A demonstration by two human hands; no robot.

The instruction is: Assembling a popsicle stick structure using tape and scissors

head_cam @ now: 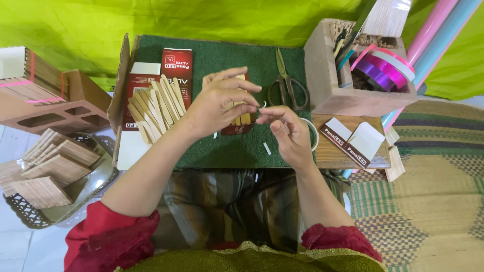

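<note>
left hand (217,103): fingers curled, gripping a small bundle of flat wooden sticks (241,113) above the middle of the green mat (222,60).
right hand (285,128): fingertips pinched on something small and pale just beside the bundle; can't tell what.
mat: fuzzy, turf-like, rectangular.
loose sticks (154,106): fanned pile, rounded ends, on a red-white carton at the mat's left edge.
scissors (286,83): metal, near the mat's far-right corner.
ribbon rolls (385,68): glossy purple and pink, in a cardboard box right of the mat.
</note>
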